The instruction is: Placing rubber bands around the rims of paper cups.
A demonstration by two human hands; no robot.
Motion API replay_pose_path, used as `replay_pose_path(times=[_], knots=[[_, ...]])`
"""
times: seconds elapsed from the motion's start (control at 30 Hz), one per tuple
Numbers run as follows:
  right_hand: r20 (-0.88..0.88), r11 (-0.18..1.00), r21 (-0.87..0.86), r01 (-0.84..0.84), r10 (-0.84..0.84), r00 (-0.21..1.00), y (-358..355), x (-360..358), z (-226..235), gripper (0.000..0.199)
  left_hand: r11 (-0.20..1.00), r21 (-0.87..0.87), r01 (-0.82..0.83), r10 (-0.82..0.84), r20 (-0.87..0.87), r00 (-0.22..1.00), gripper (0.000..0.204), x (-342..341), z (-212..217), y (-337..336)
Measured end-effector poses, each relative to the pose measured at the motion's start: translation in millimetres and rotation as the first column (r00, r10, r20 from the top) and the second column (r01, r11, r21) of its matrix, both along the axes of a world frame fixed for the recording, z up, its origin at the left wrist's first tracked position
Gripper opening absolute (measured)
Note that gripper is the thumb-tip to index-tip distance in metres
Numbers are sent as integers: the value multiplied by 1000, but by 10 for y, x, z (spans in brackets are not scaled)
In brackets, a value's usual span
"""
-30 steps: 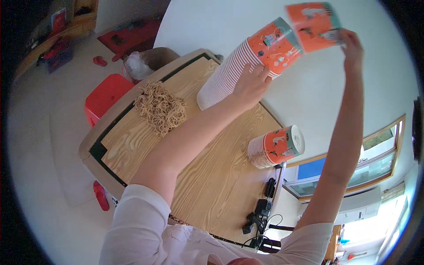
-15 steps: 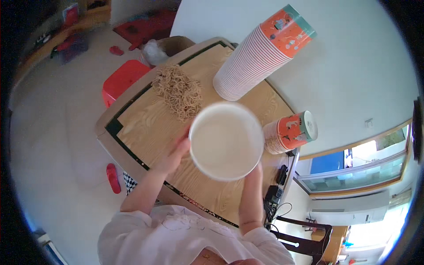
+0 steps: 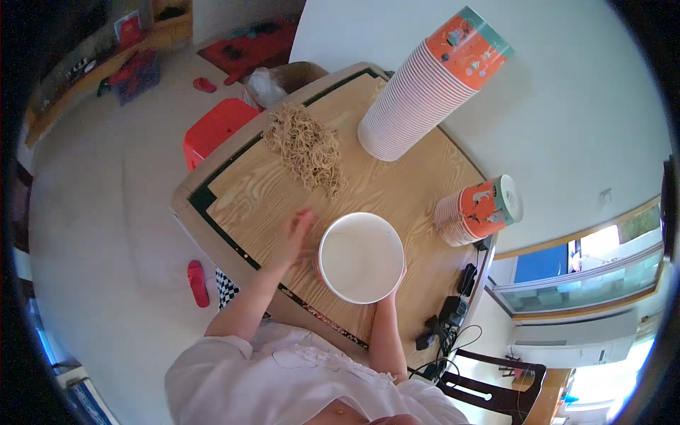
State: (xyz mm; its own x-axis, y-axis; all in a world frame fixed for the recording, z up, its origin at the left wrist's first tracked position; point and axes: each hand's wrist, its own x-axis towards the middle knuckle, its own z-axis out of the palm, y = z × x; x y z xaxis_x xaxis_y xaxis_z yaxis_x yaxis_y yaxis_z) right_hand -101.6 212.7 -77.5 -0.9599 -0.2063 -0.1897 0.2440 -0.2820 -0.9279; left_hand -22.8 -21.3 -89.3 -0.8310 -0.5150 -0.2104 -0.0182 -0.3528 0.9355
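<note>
Toward the near side of the wooden table [image 3: 397, 188], in the head view, gripping 1 paper tub [image 3: 361, 258], mouth up, with the right hand [image 3: 397, 290], curling mostly hidden fingers round its right side. Holding the left hand [image 3: 300, 231] near its other side, showing blurred fingers; apart or together, cannot tell. Seeing 1 pile of tan loops [image 3: 306, 149], 1 tall stack [image 3: 421, 95] and 1 short stack [image 3: 482, 210] beyond. Possibly risking a drop through a slack 1-handed hold, or a dent through squeezing.
</note>
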Motion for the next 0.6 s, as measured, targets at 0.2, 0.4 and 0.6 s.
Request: replay_pose_path(times=[0.2, 0.4, 0.6], knots=[[-255, 960, 207, 191, -136, 957, -85, 1, 88, 23, 819, -567, 85, 106, 295, 950, 45, -486, 179, -435], [17, 981, -80, 178, -177, 984, -162, 60, 181, 21, 718, -688, 105, 212, 360, 909, 39, -754, 143, -532], [-212, 974, 153, 168, -133, 968, -95, 40, 8, 19, 809, -543, -224, 91, -260, 961, 13, -754, 1022, -871]])
